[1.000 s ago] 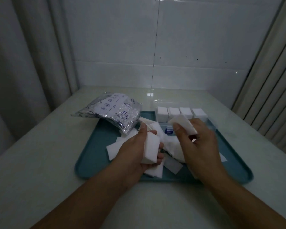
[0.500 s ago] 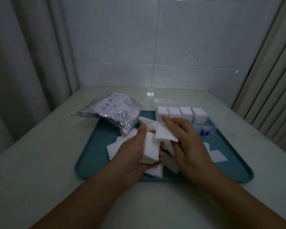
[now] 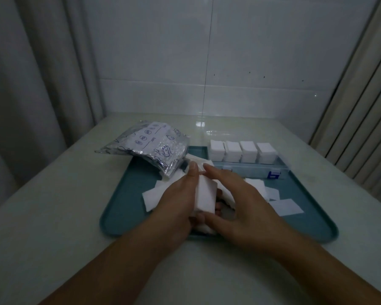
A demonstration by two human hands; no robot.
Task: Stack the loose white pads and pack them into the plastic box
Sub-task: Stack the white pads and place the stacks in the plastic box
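1. Teal plastic tray [image 3: 128, 208], frame centre: carries all items.
2. Clear plastic box [image 3: 251, 170], upper right: four pad stacks inside.
3. Left hand [image 3: 176, 201] grips the white pad stack [image 3: 205, 194] at frame centre; right hand [image 3: 240, 203] presses it, fingers extended.
4. Loose white pads [image 3: 288, 206]: likely light, soft; hold stacks by opposite edges.

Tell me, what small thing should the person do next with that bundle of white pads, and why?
Probably square up the stack of pads that the left hand grips, with the right hand pressing its edges. Then reach for another loose pad on the tray, since several lie scattered there and the plastic box has four stacks at its back and free space in front.
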